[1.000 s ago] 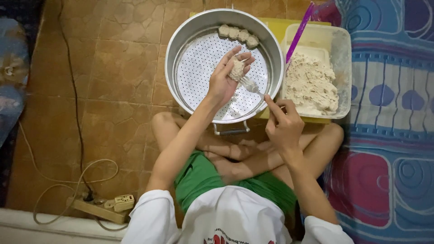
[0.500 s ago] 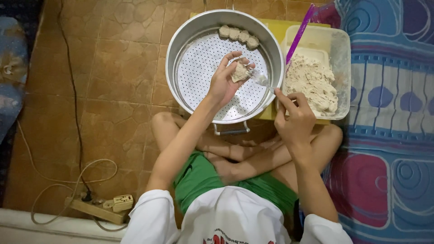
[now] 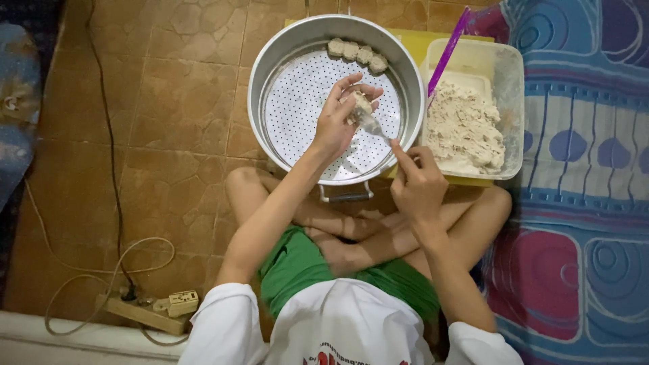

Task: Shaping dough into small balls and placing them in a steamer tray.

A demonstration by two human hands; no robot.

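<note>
Two hands meet over the round metal steamer pot [image 3: 270, 74], whose perforated tray takes up the middle of the view. On the far left, a power strip [image 3: 159, 307] and its dark cable lie on the brown tiled floor [image 3: 176, 135]. The left hand [image 3: 338, 122] is cupped over the tray, its fingers curled around a small pale dumpling [image 3: 362, 105] resting in them. Just to the right, the right hand [image 3: 416, 182] pinches the handle of a metal spoon [image 3: 375, 126] between thumb and fingers; the spoon slants up and to the left, so its bowl touches the dumpling from the lower right. The left hand is the one that has the dumpling; the right reaches it only through the spoon. Four shaped dumplings [image 3: 357, 54] sit in a row at the tray's far edge, well apart from the hands. Right of the pot stands a clear plastic tub [image 3: 507, 74] of pale filling with a purple utensil [image 3: 447, 47] leaning in it, then a patterned blue and pink mattress [image 3: 581, 203].
</note>
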